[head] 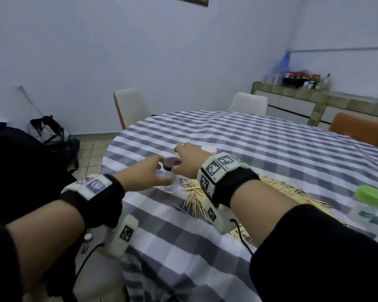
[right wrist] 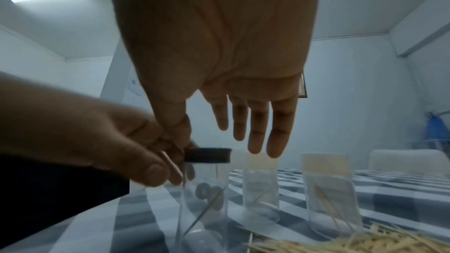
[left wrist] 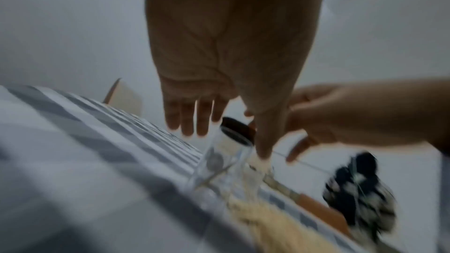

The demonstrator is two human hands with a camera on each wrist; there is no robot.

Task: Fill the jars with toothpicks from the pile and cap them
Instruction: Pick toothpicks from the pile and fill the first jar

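Your forearms, in black sleeves with tagged wrist bands, reach forward over the near edge of the worktop [head: 271, 144], which wears a grey and white checked cloth. Just past your right wrist lies the pile of toothpicks [head: 196, 196], spread toward the right edge, where a green-lidded jar [head: 371, 205] stands blurred.

Beyond the pile, near the left edge, stands a clear jar [right wrist: 203, 197] with a dark cap [right wrist: 208, 154] on its mouth and a few toothpicks leaning inside. Your left hand [head: 145, 174] is at this jar, thumb low along the glass, fingers straight and spread; its grip is apart. Your right hand [head: 189, 160] is at the cap from the other side; its fingers [right wrist: 253, 132] hang straight and apart, though the wrist views blur whether the thumb touches the cap.

Farther on stand two more clear jars, one [right wrist: 260, 189] just behind the first and another [right wrist: 331, 193] to its right. White chairs [head: 131, 107] stand at the far edge.
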